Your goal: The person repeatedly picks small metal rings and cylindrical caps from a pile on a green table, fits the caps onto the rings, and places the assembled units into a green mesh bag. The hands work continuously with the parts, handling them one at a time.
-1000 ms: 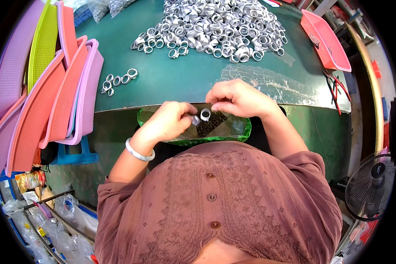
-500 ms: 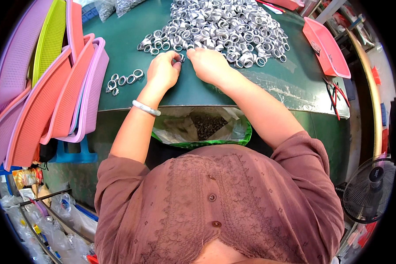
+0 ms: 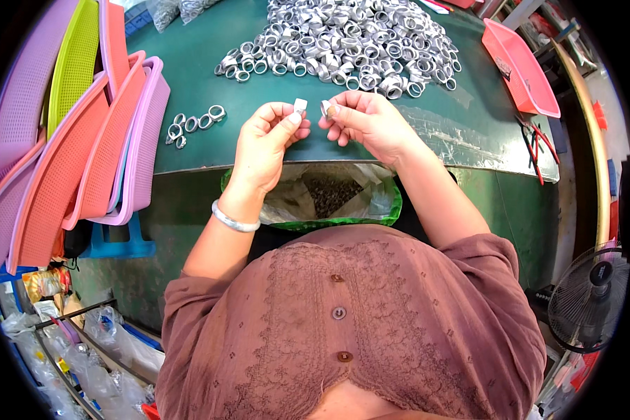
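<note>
My left hand (image 3: 267, 133) pinches a small silvery metal ring (image 3: 299, 106) between thumb and fingers, above the front of the green table. Close to its right, my right hand (image 3: 367, 122) grips another metal ring (image 3: 325, 108) in its fingertips; the fingers partly cover it. The two rings are apart. Beyond both hands lies a large heap of similar metal rings (image 3: 357, 42). A small group of rings (image 3: 196, 124) sits separately to the left of my left hand.
Stacked purple, green and coral plastic baskets (image 3: 84, 140) stand at the left. A pink tray (image 3: 518, 66) and red-handled pliers (image 3: 532, 147) lie at the table's right. Below the front edge, an open green-rimmed bag (image 3: 294, 225) holds small dark pieces. A fan (image 3: 588, 301) stands lower right.
Both hands have drawn back from the heap's near edge toward me, each now showing a ring in its fingers. The right hand has also shifted rightward.
</note>
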`<state>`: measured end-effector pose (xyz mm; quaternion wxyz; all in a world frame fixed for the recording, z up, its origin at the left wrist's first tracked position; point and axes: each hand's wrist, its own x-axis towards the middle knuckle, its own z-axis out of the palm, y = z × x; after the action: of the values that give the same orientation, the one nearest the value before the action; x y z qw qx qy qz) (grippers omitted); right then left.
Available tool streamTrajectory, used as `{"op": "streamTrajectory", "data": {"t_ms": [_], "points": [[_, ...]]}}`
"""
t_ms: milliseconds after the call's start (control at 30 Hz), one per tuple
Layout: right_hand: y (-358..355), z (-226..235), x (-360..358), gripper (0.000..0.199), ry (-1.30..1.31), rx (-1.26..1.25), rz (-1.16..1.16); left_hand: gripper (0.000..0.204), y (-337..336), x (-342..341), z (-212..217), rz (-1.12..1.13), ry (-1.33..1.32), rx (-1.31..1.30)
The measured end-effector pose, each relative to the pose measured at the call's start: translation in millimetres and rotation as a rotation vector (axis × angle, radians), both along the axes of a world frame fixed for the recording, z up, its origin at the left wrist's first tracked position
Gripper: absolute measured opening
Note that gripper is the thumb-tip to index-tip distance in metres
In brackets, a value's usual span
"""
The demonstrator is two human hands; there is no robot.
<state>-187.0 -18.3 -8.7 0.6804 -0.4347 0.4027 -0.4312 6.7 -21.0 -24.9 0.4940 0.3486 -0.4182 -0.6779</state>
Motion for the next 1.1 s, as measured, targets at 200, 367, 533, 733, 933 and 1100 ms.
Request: {"op": "streamTrajectory", "data": {"t_ms": [200,367,533,733,933,1100], "points": [[18,-4,-5,0.021,-0.113,0.001,0.047,0.011,20,-8,0,0.006,0.146,0.082],[29,-2,-4,0.021,-0.135,0.033,-0.025,0.013,28,-14,1,0.023,0.148,0.094],[38,-1,-9,0.02,-0.117,-0.028,-0.008,0.013,36,-17,2,0.002,0.133,0.126],[48,2,-9,0.019,-0.042,-0.134,-0.034,0.012,47,-21,-2,-0.011,0.146,0.036],[62,5,-6,0.019,0.02,-0.259,-0.064,0.015,58,-25,-8,-0.001,0.061,-0.317],[70,6,-6,0.019,0.016,-0.237,-0.038,0.017,64,-23,-14,-0.008,0.082,-0.345]]}}
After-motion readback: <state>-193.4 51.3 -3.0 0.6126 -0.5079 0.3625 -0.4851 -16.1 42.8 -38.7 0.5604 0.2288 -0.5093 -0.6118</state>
